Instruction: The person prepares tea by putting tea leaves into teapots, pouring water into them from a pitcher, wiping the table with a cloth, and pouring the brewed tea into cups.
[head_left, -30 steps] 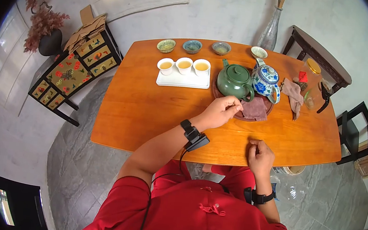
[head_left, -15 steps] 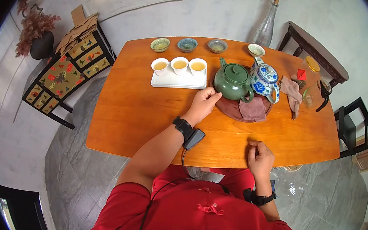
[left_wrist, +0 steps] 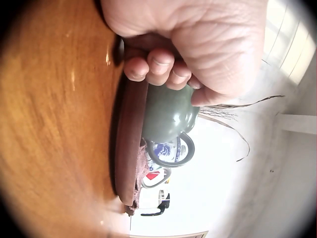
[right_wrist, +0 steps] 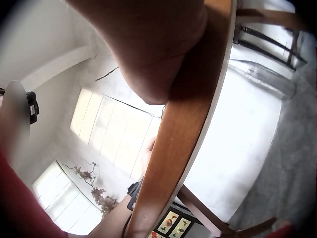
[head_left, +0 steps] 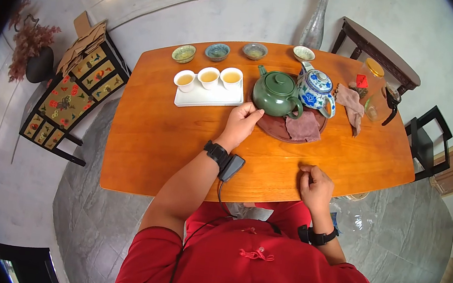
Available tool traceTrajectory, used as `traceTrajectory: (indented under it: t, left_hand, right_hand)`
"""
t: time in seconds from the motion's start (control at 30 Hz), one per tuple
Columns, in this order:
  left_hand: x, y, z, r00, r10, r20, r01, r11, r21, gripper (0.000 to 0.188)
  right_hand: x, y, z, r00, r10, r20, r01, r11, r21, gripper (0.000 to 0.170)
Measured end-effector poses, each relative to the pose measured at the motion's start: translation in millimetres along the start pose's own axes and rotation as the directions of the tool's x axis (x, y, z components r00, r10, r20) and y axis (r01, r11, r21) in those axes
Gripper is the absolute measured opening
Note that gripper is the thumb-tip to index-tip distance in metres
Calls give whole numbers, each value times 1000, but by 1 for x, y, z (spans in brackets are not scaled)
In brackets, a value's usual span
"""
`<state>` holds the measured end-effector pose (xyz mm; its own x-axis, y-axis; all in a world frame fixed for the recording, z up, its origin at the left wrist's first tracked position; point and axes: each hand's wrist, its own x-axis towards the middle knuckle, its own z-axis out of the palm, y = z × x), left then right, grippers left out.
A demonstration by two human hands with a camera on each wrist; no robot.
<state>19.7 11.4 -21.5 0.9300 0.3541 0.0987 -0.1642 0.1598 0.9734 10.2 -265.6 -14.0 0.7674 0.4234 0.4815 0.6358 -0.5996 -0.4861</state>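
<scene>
My left hand (head_left: 241,122) is beside the green teapot (head_left: 275,97), at the near left rim of the round brown tray (head_left: 273,129). In the left wrist view its curled fingertips (left_wrist: 159,62) overlap the end of the tray (left_wrist: 130,144); I cannot tell whether they grip the rim. A blue-and-white teapot (head_left: 314,90) and a folded mauve cloth (head_left: 303,126) share the tray with the green one. My right hand (head_left: 317,187) rests loosely curled at the table's front edge, holding nothing visible; the right wrist view shows little of its fingers.
Three white cups of tea (head_left: 209,78) stand on a white rectangular tray (head_left: 209,100) to the left. Several patterned bowls (head_left: 217,52) line the back of the wooden table (head_left: 182,142). At right are a second cloth (head_left: 351,107), a yellow-lidded jar (head_left: 374,68) and a glass pot with black handle (head_left: 391,106).
My left hand has moved left from in front of the mauve cloth to beside the green teapot, then stayed there. The right hand keeps its place. The head view has shifted slightly.
</scene>
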Motion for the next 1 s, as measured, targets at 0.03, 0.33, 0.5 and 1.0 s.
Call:
traceTrajectory:
  t: [0.03,0.33,0.5,1.0]
  left_hand:
    - [1,-1,0,1000,3,16,-3,1000,12,33]
    - [6,-11,-4,984,173,44,-176,980,94,32]
    - [5,-13,-3,982,189,32,-191,967,170,33]
    - [-17,8,6,928,252,276,-365,764,531,34]
  right_hand:
    - [0,0,0,1000,-7,-10,8,1000,10,4]
    - [7,15,-1,969,209,133,-244,893,378,9]
    - [33,-2,-17,991,123,49,-132,884,449,9]
    - [99,-43,-35,970,-179,-166,232,886,402,12]
